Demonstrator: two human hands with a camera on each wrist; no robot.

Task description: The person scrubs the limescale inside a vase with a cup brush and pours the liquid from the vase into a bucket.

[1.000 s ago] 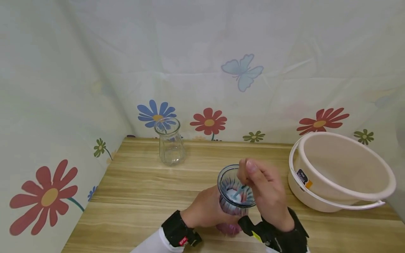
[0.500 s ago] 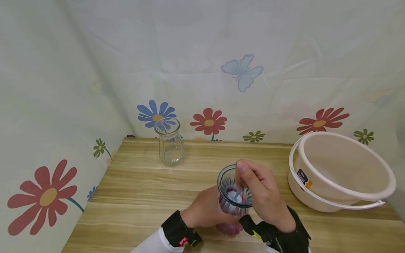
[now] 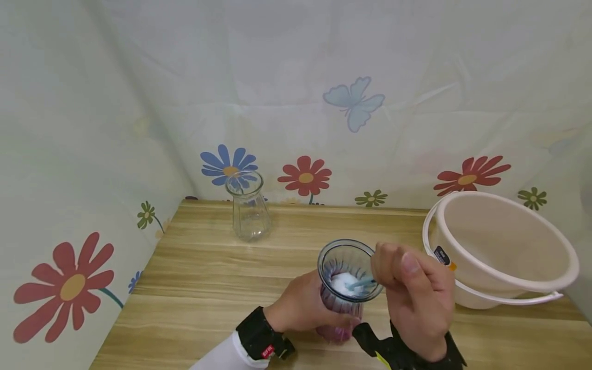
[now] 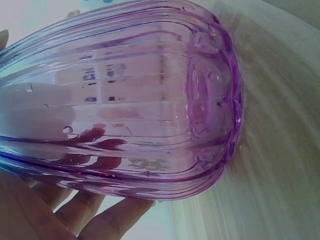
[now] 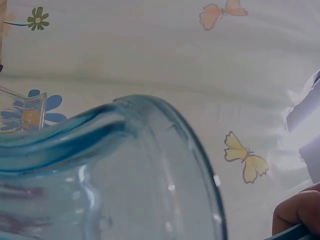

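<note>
A glass vase (image 3: 341,307), bluish at the flared rim and purple at the base, stands tilted over the table. My left hand (image 3: 302,303) grips it around the middle; the left wrist view shows its ribbed purple bottom (image 4: 205,100) close up, with fingers (image 4: 107,217) curled underneath. Inside the vase is the white head of a bottle brush (image 3: 343,282). My right hand (image 3: 416,295), at the rim's right side, holds the brush's blue handle (image 5: 295,233). In the right wrist view the vase's clear blue rim (image 5: 165,150) fills much of the frame.
A clear glass vase (image 3: 251,216) stands upright near the back left of the wooden table (image 3: 194,267). At the right stands a cream bucket (image 3: 481,293) with its handle lowered. A flowered curtain (image 3: 393,133) closes off the back and left.
My right hand has moved right and away from the vase mouth, tilting the brush handle to the right and showing more of the white head. My left hand and the vase have stayed put.
</note>
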